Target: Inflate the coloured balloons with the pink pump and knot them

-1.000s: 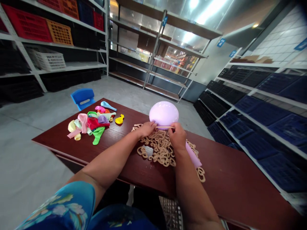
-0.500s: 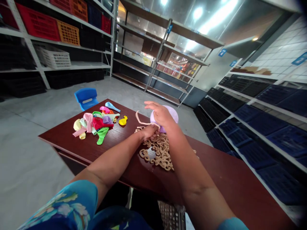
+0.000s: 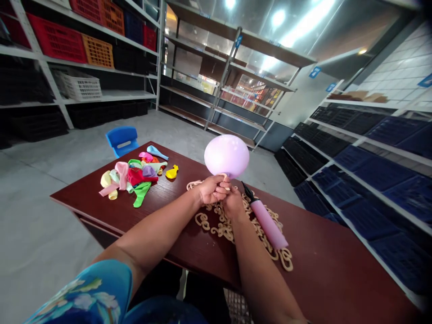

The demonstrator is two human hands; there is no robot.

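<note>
An inflated light purple balloon (image 3: pixel 227 155) stands above my hands, its neck at my fingers. My left hand (image 3: pixel 214 189) is closed at the neck, with a bit of beige cord across the fingers. Pressed against it, my right hand (image 3: pixel 232 201) is closed too, its fingertips partly hidden. Beneath both hands a long beige cord (image 3: pixel 222 229) lies in loops on the dark red table (image 3: pixel 189 238). On the cord, right of my right hand, rests a pink hand pump (image 3: pixel 269 223) with a black end.
Flat balloons in many colours (image 3: pixel 130 175) lie in a pile at the table's left, with a yellow balloon (image 3: pixel 172 172) beside them. A blue chair (image 3: pixel 122 140) stands behind the table's left end. Shelves with crates (image 3: pixel 56 38) line the room.
My right hand has come down from beside the balloon to meet my left hand at its neck. The balloon now shows fully, and the pump has come into view.
</note>
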